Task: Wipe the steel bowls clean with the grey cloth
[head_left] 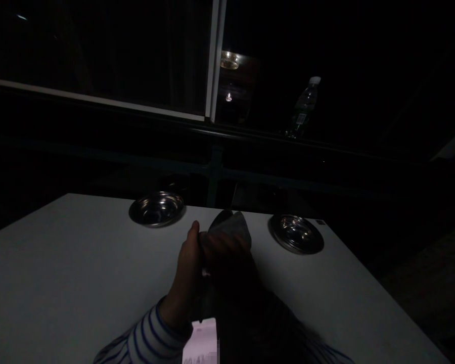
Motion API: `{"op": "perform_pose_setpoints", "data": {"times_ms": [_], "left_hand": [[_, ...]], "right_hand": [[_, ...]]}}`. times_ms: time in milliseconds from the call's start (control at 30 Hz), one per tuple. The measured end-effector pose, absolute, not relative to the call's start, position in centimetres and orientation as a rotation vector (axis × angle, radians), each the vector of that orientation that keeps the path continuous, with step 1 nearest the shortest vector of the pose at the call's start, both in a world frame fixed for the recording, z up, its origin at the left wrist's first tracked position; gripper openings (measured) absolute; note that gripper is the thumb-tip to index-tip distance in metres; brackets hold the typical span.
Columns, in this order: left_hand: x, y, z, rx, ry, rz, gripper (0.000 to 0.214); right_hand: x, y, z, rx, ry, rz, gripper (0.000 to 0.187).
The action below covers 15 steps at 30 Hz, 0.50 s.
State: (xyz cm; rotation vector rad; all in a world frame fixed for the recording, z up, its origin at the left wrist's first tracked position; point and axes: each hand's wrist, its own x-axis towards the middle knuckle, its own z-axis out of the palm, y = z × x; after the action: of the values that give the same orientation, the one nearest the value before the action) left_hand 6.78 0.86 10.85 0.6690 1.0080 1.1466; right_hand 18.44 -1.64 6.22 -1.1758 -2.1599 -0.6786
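Both of my hands are close together over the middle of the white table, in dim light. My left hand (189, 258) is closed with its thumb pointing up; its fingers and what they grip are hidden. A dark, round-edged thing (220, 219) shows just beyond the hands, too dark to name. My right hand (227, 258), in deep shadow, is closed on a thin grey cloth (238, 226) that sticks out past its fingers. A shiny metal bowl (157, 208) sits to the left near the far edge. Several stacked metal dishes (296, 233) stand to the right.
The white table (79, 268) ends just beyond the bowls. A lit phone screen (200, 341) glows below my wrists. Past the table, a clear plastic bottle (304, 108) with a white cap stands on a dark ledge beside a window frame (214, 60).
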Motion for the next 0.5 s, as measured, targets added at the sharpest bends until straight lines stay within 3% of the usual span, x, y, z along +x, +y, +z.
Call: {"op": "perform_pose_setpoints", "data": {"times_ms": [233, 500], "left_hand": [[6.5, 1.1, 10.8, 0.746, 1.15, 1.201, 0.038], [6.6, 1.2, 11.4, 0.747, 0.99, 1.086, 0.033]], "right_hand": [[19.0, -1.5, 8.3, -1.186, -2.201, -0.587, 0.042], [22.0, -0.1, 10.0, -1.192, -2.08, -0.355, 0.037]]}}
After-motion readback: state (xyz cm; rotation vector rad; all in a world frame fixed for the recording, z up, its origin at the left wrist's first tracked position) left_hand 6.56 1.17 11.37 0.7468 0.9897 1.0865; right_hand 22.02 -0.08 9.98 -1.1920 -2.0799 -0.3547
